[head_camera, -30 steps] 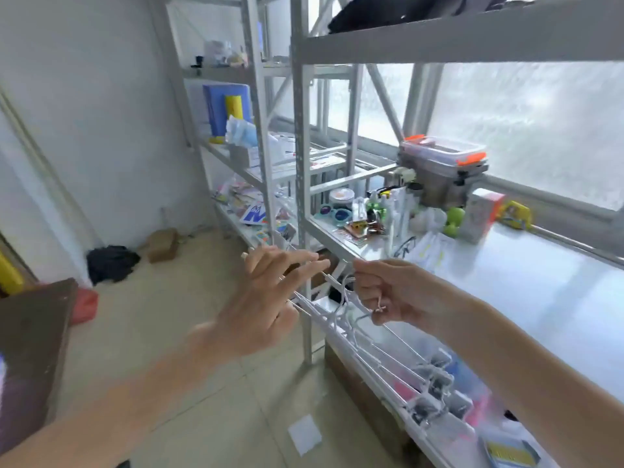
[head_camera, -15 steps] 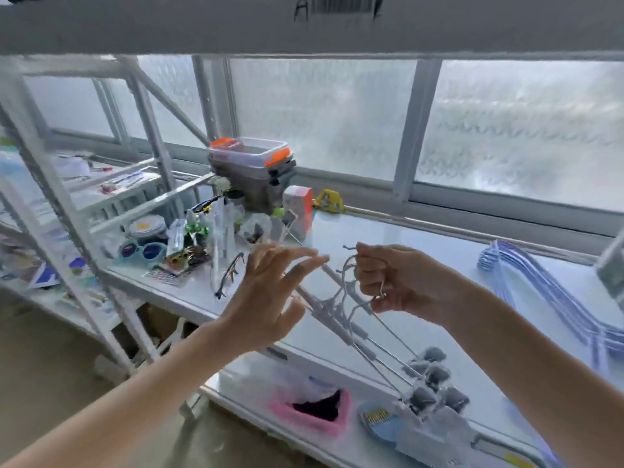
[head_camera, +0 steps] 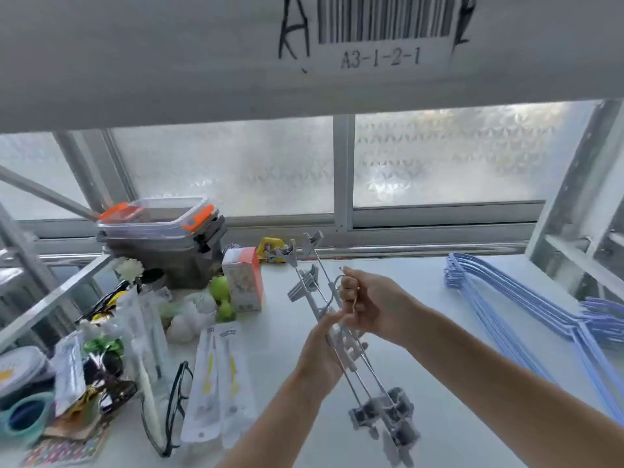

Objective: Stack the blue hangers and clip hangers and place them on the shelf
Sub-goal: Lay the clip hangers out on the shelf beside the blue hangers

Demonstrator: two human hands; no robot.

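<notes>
A bundle of grey metal clip hangers (head_camera: 363,373) hangs above the white shelf (head_camera: 422,430), running from far clips near the window down to dark clips in front. My right hand (head_camera: 366,305) grips their hooks at the middle. My left hand (head_camera: 320,352) holds the bundle's bars from the left, fingers wrapped round them. A stack of blue hangers (head_camera: 526,319) lies flat on the shelf at the right.
The shelf's left part is crowded: a clear box with orange latches (head_camera: 158,231), a small orange-white carton (head_camera: 243,278), green and white balls, packaged toothbrushes (head_camera: 216,383), black glasses (head_camera: 175,400). A shelf beam with a barcode label (head_camera: 381,28) hangs overhead. A metal upright (head_camera: 574,184) stands right.
The view has swung from the floor and racks to the shelf front. The clip hangers have moved over the shelf, and my left hand went from spread fingers to holding the bundle.
</notes>
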